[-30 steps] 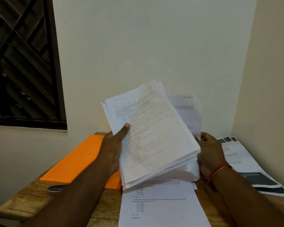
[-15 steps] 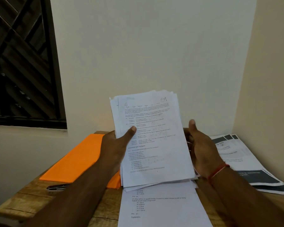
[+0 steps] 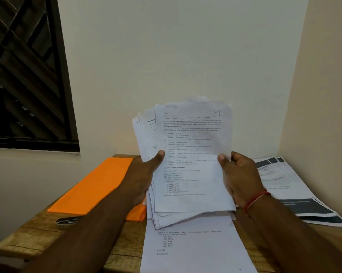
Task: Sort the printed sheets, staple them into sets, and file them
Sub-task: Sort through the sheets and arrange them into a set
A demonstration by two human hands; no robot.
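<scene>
I hold a thick, uneven stack of printed sheets (image 3: 190, 154) upright above the wooden table (image 3: 28, 239). My left hand (image 3: 144, 174) grips the stack's left edge, thumb on the front page. My right hand (image 3: 239, 174) grips the right edge of the front sheet, thumb on the print. The top page carries handwritten marks in its upper right corner. A single printed sheet (image 3: 193, 249) lies flat on the table under the stack. An orange folder (image 3: 95, 186) lies at the left. A stapler (image 3: 67, 220) sits by the folder's near corner.
Dark-banded printed booklets (image 3: 296, 190) lie fanned at the right, against the side wall. A dark window (image 3: 28, 71) is at the upper left. The table stands in a corner, with walls behind and to the right.
The stack has turned from tilted to upright and facing me. My right hand moved from behind the stack to grip its right edge, thumb in front.
</scene>
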